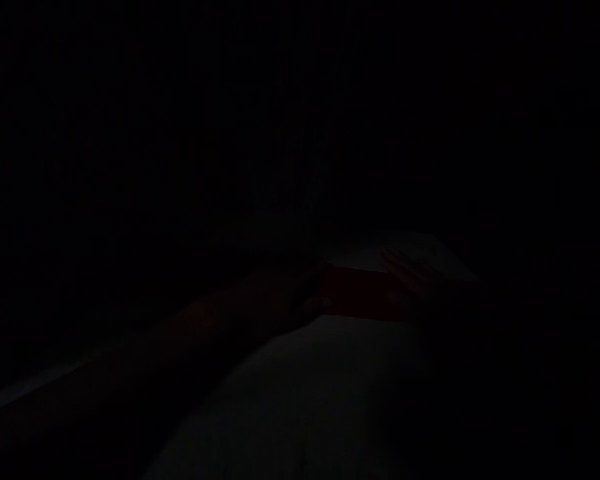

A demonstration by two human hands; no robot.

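Left forearm [130, 360]: Closest to the lens, it reached in from the lower left toward the near-left end of a red strip [360, 293], in a room almost without light.
Left hand [285, 293]: It rested at the left end of the red strip, thumb and fingers apart, the thumb toward the near edge and the fingers toward the far edge. Whether they pinched the strip could not be told in the gloom.
Right hand [415, 280]: It lay over the right part of the red strip, fingers extended and pointing past its far edge, apparently laid down rather than clenched.
Red strip: It lay crosswise between the two hands, its middle uncovered and both ends partly hidden by them.
Pale surface [300, 393]: It spread beneath the red strip, showing on its near side and again beyond its far edge.
Placement: With a hand at either end, the red strip was probably being steadied or held flat against what lay beneath it.
Darkness: What stood beyond the red strip was too dim to name.
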